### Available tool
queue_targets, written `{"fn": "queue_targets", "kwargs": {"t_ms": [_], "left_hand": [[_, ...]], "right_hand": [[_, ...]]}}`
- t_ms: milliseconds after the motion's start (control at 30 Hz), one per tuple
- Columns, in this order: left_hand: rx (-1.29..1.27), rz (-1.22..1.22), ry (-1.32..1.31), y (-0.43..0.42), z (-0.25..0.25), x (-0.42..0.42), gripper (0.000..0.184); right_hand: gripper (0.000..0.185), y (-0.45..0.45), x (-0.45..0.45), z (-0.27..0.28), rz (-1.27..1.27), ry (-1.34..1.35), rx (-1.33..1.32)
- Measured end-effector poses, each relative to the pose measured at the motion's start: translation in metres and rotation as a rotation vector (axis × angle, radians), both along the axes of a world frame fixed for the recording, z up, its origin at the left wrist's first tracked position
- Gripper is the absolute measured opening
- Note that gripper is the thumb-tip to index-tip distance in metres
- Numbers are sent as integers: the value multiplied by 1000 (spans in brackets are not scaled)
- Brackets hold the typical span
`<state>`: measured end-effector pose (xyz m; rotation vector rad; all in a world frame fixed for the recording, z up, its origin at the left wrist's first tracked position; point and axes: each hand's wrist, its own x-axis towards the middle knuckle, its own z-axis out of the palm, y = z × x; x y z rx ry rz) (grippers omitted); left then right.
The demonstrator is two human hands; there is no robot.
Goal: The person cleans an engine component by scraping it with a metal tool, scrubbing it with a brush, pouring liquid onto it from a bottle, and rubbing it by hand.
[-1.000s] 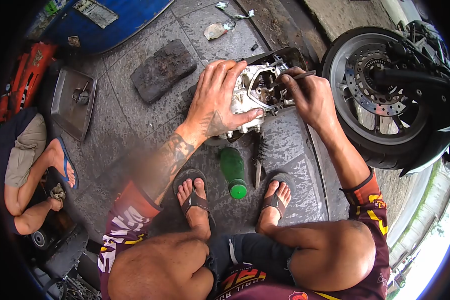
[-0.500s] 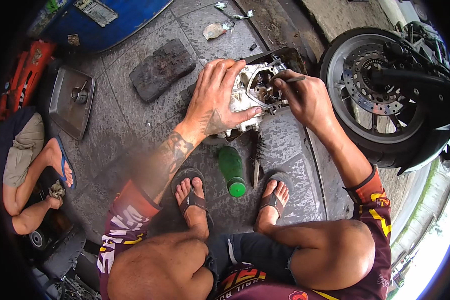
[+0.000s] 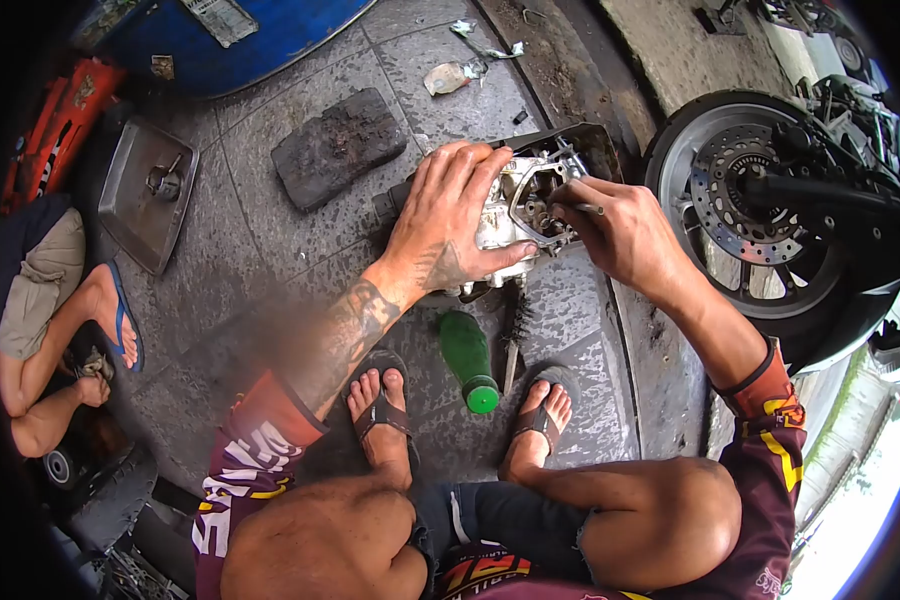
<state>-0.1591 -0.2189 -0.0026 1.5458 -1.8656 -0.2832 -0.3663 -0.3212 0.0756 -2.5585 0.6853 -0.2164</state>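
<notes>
A silvery metal engine part with an open cavity rests in a dark tray on the tiles. My left hand is wrapped over its left side, thumb along the near edge. Over the cavity, my right hand pinches a thin dark tool, whose tip is hidden inside the part. Below the part lie a green bottle and a dark-bristled brush, between my sandalled feet.
A motorcycle wheel stands at the right. A dark block, a metal tray and a blue drum are at the upper left. Another person's hand holds a rag at the far left.
The view has shifted slightly. My right hand has moved lower over the cavity, and the tool has tilted, its rear end now pointing down to the right. My left hand keeps its hold.
</notes>
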Motion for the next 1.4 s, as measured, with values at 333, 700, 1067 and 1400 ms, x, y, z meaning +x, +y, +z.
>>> {"fn": "queue_targets", "kwargs": {"t_ms": [333,700,1067,1400], "left_hand": [[-4,8,44,0,-4,1,94],[-10,0,78,2,-3,0,93],[-16,10,46,3,-4,0,92],[5,18,55,2,-2,-1,93]], "right_hand": [[13,-2,2,-6,-71,-23,52],[13,15,-2,-11,-84,-25,-33],[11,3,-6,-2,-147,-32,85],[16,-11,0,4,-210,-71,104]]}}
